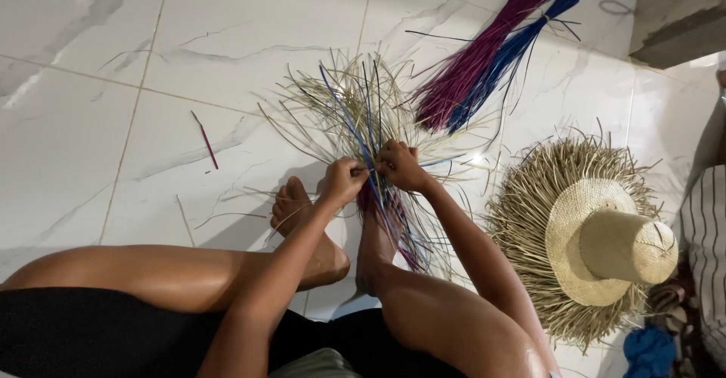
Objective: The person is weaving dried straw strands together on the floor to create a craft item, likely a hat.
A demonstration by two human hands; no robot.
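I sit on a white tiled floor with a fan of natural, blue and purple straw strands (355, 113) spread in front of my feet. My left hand (344, 180) and my right hand (399, 164) meet at the centre of this woven piece, both pinching strands where they cross. The strands splay outward away from me and trail back over my right foot. My left foot lies just under my left hand.
A bundle of purple and blue straw (491, 52) lies at the upper right. A half-woven straw hat (597, 238) with loose fringe sits on the right. A single purple strand (205, 140) lies on the floor tiles (91, 121) at left. Blue cloth (649, 351) lies at lower right.
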